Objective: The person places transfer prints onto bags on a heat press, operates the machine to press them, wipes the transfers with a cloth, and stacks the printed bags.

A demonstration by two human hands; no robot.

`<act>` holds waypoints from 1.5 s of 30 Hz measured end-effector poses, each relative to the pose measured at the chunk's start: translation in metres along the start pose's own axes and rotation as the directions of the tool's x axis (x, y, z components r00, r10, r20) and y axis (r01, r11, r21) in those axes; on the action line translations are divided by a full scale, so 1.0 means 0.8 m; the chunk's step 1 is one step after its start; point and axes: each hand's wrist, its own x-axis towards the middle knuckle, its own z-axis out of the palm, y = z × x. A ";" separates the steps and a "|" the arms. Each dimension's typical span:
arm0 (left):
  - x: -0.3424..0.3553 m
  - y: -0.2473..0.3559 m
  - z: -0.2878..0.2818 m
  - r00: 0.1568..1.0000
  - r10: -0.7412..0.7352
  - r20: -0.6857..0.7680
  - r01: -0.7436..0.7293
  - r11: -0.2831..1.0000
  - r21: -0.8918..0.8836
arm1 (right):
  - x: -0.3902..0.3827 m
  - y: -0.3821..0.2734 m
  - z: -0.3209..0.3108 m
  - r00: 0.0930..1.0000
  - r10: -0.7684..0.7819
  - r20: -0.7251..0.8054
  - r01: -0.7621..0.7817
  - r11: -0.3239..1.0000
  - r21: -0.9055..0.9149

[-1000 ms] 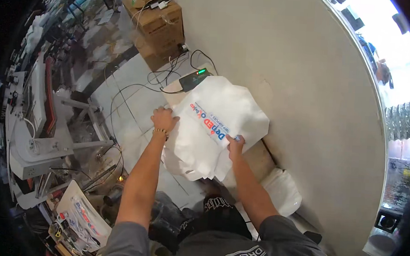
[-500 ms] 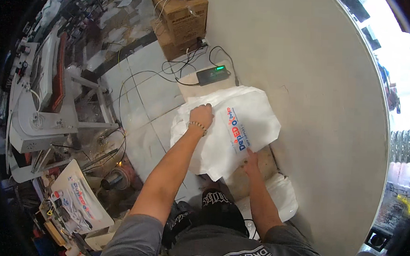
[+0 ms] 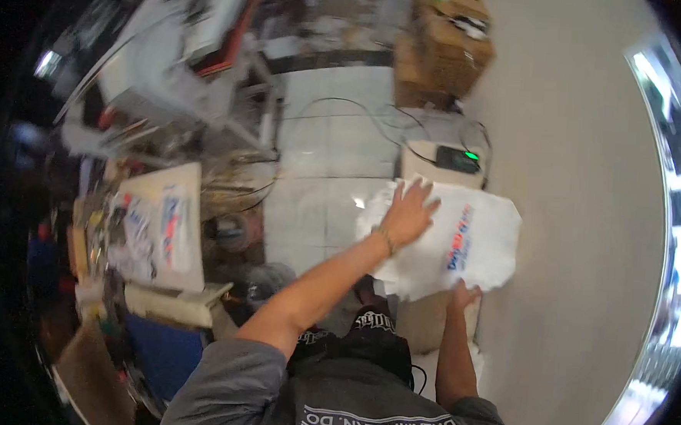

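A pile of thin, soft white pieces (image 3: 490, 220), uneven at the edges, lies in front of me beside the wall. Blue and red lettering is printed on the top one. Whether they are bags or flat sheets I cannot tell. My left hand (image 3: 410, 212), with a beaded bracelet at the wrist, rests on the left part of the pile, fingers spread. At the near edge of the pile is my right hand (image 3: 463, 296), its visible fingers apart and touching the edge. What lies under the pile is mostly hidden; a pale brown surface (image 3: 421, 324) shows below it.
Beyond the pile sits a black power adapter (image 3: 457, 159) with a green display and trailing cables. Cardboard boxes (image 3: 441, 64) stand behind it. The wall (image 3: 573, 186) rises at the right. To the left are a printed board (image 3: 189, 228) and a white machine table (image 3: 143, 79).
My left hand has gone from a closed grip on the pile to lying with fingers spread. The right hand stays at the near edge. The view has turned toward the left.
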 end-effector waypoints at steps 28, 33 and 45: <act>-1.099 0.267 -0.355 -0.827 -0.276 -0.489 0.482 -0.797 -0.364 | -0.947 -0.202 -0.134 -0.941 0.045 -0.336 -0.336 0.026 0.942; -1.099 0.276 -0.327 -0.797 -0.554 -0.241 0.583 -0.810 -0.062 | -0.942 -0.177 -0.135 -0.965 0.065 -0.255 -0.259 -0.063 0.964; -1.063 0.346 -0.391 -0.515 -0.142 -0.845 0.770 -0.510 -0.384 | -1.024 -0.152 -0.209 -0.886 0.449 0.114 0.322 0.420 0.848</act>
